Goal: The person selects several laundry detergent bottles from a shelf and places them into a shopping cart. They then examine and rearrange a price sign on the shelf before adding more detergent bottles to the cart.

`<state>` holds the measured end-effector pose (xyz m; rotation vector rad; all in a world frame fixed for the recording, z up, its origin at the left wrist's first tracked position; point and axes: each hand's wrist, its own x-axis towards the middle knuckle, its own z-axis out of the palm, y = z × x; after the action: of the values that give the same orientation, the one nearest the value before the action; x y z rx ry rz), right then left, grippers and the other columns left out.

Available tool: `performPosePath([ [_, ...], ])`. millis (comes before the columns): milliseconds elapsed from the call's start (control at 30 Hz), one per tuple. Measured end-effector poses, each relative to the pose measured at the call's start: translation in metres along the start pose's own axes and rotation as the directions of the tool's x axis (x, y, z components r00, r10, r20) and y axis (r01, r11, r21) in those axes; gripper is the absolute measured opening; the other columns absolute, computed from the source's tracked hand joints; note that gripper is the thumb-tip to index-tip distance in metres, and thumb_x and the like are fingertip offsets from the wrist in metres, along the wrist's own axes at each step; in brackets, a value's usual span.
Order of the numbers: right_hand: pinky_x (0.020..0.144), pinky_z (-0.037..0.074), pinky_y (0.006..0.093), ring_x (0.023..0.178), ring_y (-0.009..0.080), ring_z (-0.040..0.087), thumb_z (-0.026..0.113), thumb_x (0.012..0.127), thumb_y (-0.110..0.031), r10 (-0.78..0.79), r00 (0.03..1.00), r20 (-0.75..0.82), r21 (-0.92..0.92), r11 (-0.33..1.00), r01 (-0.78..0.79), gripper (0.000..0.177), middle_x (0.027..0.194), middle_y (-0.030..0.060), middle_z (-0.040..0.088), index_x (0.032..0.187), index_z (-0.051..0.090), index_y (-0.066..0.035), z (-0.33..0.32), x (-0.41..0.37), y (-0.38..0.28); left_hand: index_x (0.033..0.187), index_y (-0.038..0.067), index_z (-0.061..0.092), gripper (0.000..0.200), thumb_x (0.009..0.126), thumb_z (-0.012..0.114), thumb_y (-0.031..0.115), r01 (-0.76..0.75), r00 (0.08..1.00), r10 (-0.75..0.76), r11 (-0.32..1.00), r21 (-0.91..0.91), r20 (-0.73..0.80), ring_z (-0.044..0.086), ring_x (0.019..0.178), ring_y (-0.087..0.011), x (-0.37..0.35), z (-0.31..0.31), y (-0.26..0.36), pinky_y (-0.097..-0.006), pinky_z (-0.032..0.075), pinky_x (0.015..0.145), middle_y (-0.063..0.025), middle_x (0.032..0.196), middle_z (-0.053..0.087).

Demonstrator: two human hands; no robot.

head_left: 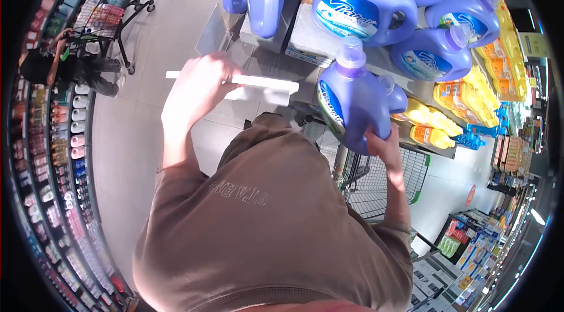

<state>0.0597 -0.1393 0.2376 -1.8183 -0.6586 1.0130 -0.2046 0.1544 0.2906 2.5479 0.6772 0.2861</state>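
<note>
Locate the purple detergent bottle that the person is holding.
In the head view, right of centre: the purple detergent bottle is in the right hand, above the wire cart, near the shelved bottles.

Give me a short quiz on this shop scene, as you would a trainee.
1. Which hand holds the purple bottle? A) left B) right C) neither
2. True or false: the left hand grips a white bar.
3. Fill in: beside the person's right arm stands a wire shopping ____.

Key: 1 B, the right hand. 2 true. 3 cart.
</note>
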Motion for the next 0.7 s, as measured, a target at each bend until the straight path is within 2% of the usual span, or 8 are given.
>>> performPosePath([
  [67, 0.038, 0.033, 0.0224, 0.041, 0.0065, 0.046, 0.065, 0.075, -0.008, -0.002, 1.0, 0.023, -0.003, 1.0, 0.002, 0.013, 0.052, -0.0011, 0.05, 0.068, 0.056, -0.003, 0.005, 0.019, 0.005, 0.08, 0.007, 0.07, 0.01, 0.07, 0.07, 0.007, 0.078, 0.994, -0.079, 0.997, 0.01, 0.077, 0.062, 0.076, -0.0285, -0.014, -0.003, 0.003, -0.0382, 0.049, 0.067, -0.0093, 0.077, 0.063],
  [233, 0.039, 0.035, 0.0225, 0.043, 0.0067, 0.048, 0.065, 0.075, -0.008, 0.043, 0.981, 0.19, 0.037, 0.998, -0.051, 0.011, 0.055, -0.0008, 0.052, 0.071, 0.057, -0.003, 0.015, 0.069, 0.02, 0.082, 0.009, 0.071, 0.014, 0.069, 0.068, 0.005, 0.208, 0.978, -0.206, 0.976, -0.063, 0.027, 0.061, 0.074, -0.0275, -0.046, -0.004, 0.001, -0.0378, 0.048, 0.063, -0.0083, 0.072, 0.062],
  [300, 0.038, 0.033, 0.0227, 0.042, 0.007, 0.045, 0.064, 0.075, -0.006, 0.003, 0.984, 0.181, -0.001, 1.0, -0.003, 0.01, 0.054, -0.0006, 0.05, 0.073, 0.056, -0.002, 0.026, 0.086, 0.023, 0.085, 0.01, 0.073, 0.021, 0.065, 0.073, 0.002, 0.263, 0.965, -0.263, 0.964, -0.04, -0.007, 0.06, 0.064, -0.0252, -0.057, 0.0, -0.003, -0.0359, 0.047, 0.058, -0.0081, 0.07, 0.062],
  [367, 0.037, 0.032, 0.0231, 0.04, 0.0072, 0.043, 0.062, 0.075, -0.002, 0.053, 0.961, 0.273, 0.119, 0.989, -0.089, 0.008, 0.053, -0.0006, 0.048, 0.078, 0.054, 0.0, 0.032, 0.101, 0.026, 0.084, 0.009, 0.073, 0.018, 0.067, 0.071, 0.003, 0.296, 0.955, -0.297, 0.954, -0.047, -0.016, 0.059, 0.067, -0.0259, -0.066, -0.001, -0.003, -0.0368, 0.048, 0.06, -0.0083, 0.07, 0.062],
  [433, 0.037, 0.031, 0.024, 0.04, 0.0072, 0.042, 0.059, 0.075, 0.001, 0.084, 0.95, 0.301, 0.094, 0.989, -0.117, 0.009, 0.052, -0.0004, 0.046, 0.081, 0.052, 0.001, 0.035, 0.117, 0.036, 0.082, 0.009, 0.072, 0.015, 0.069, 0.068, 0.005, 0.323, 0.946, -0.324, 0.945, -0.053, -0.021, 0.059, 0.07, -0.0265, -0.073, -0.002, -0.003, -0.0377, 0.048, 0.062, -0.0084, 0.07, 0.062],
  [500, 0.037, 0.031, 0.0246, 0.04, 0.0075, 0.042, 0.058, 0.074, 0.001, 0.041, 0.932, 0.361, 0.048, 0.997, -0.062, 0.008, 0.051, 0.0006, 0.046, 0.079, 0.053, 0.0, 0.037, 0.13, 0.042, 0.083, 0.009, 0.072, 0.015, 0.069, 0.069, 0.005, 0.385, 0.921, -0.385, 0.923, -0.013, -0.051, 0.059, 0.07, -0.0266, -0.078, 0.0, -0.004, -0.0377, 0.048, 0.062, -0.0087, 0.07, 0.062],
  [633, 0.037, 0.032, 0.0247, 0.04, 0.0078, 0.045, 0.06, 0.072, -0.001, -0.041, 0.891, 0.453, 0.036, 0.999, 0.028, 0.006, 0.051, 0.0015, 0.049, 0.074, 0.054, 0.0, 0.042, 0.146, 0.043, 0.083, 0.009, 0.073, 0.014, 0.069, 0.069, 0.006, 0.411, 0.909, -0.412, 0.911, -0.023, -0.071, 0.059, 0.071, -0.027, -0.081, 0.004, -0.012, -0.0381, 0.049, 0.063, -0.009, 0.071, 0.063],
  [700, 0.039, 0.035, 0.0244, 0.041, 0.0079, 0.048, 0.063, 0.071, -0.004, -0.123, 0.883, 0.453, -0.123, 0.972, 0.198, 0.009, 0.053, 0.0019, 0.053, 0.069, 0.056, 0.001, 0.032, 0.161, 0.055, 0.082, 0.009, 0.073, 0.013, 0.07, 0.069, 0.007, 0.456, 0.888, -0.455, 0.89, -0.007, -0.07, 0.06, 0.071, -0.0276, -0.078, 0.005, -0.016, -0.0385, 0.049, 0.064, -0.0092, 0.072, 0.063],
])
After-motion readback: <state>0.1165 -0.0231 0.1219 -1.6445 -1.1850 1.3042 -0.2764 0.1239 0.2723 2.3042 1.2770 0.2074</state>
